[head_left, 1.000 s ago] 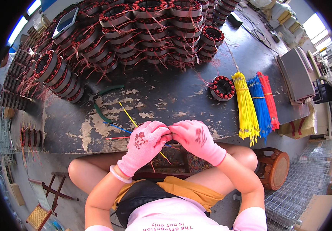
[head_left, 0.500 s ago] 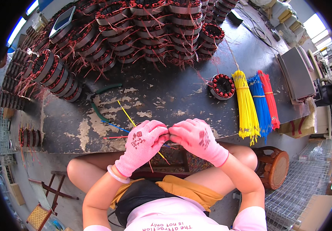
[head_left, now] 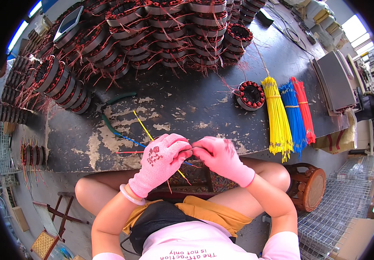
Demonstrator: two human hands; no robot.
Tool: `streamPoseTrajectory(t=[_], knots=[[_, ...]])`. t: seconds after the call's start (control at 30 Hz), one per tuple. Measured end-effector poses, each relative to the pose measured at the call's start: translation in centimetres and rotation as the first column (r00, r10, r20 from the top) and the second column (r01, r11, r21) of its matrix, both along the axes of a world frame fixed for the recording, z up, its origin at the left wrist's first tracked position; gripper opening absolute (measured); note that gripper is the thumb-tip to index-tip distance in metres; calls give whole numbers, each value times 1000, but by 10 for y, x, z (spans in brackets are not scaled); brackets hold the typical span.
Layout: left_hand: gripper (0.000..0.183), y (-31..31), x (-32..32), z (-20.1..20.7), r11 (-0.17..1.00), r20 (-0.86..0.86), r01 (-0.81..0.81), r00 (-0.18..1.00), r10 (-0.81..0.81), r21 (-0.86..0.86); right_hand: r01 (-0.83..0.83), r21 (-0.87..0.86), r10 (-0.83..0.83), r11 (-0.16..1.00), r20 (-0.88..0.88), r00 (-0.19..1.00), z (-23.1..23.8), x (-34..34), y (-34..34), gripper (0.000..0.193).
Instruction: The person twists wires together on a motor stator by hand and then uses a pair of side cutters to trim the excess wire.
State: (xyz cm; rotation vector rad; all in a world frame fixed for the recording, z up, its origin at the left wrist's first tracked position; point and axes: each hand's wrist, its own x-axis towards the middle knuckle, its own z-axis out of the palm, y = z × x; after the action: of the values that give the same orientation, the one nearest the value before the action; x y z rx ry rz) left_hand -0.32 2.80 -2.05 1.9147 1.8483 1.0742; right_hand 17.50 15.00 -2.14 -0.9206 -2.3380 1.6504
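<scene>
Both hands wear pink gloves and meet over the front edge of the dark, worn table (head_left: pixel 187 99). Closed around the middle of several coloured wires is my left hand (head_left: pixel 163 157). A yellow wire (head_left: pixel 142 124), a blue wire (head_left: pixel 131 140) and a red wire (head_left: pixel 126 152) stick out past it towards the table. More wire ends show below the hands. My right hand (head_left: pixel 221 159) pinches a thin dark wire end close to the left fingertips. The exact joint between the fingers is partly hidden.
Green-handled pliers (head_left: pixel 108 124) lie open at left. One wound motor stator (head_left: pixel 244 104) sits beside yellow (head_left: pixel 278 117), blue (head_left: pixel 294 117) and red wire bundles (head_left: pixel 304 115). Stacked stators (head_left: pixel 169 41) crowd the back. A wooden drum-shaped stool (head_left: pixel 312 190) stands right of my legs.
My right hand has turned and its fingers have drawn slightly away from the left, baring the thin wire between them. The left hand keeps its hold in nearly the same place.
</scene>
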Motion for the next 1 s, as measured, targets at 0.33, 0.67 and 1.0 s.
streamPoseTrajectory(t=[0.33, 0.67, 1.0], knots=[[18, -1, 2, 0, 999, 6, -34, 999, 34, 3, -67, 720, 223, 691, -125, 967, 14, 3, 2, 16], [18, -1, -1, -1, 1000, 3, -7, 1000, 7, -2, 95, 366, -81, 926, -55, 995, 20, 1, -1, 25], [18, 0, -1, 0, 1000, -18, 19, 1000, -19, -1, 34, -656, -45, 754, 0, 999, 4, 4, -1, 29]])
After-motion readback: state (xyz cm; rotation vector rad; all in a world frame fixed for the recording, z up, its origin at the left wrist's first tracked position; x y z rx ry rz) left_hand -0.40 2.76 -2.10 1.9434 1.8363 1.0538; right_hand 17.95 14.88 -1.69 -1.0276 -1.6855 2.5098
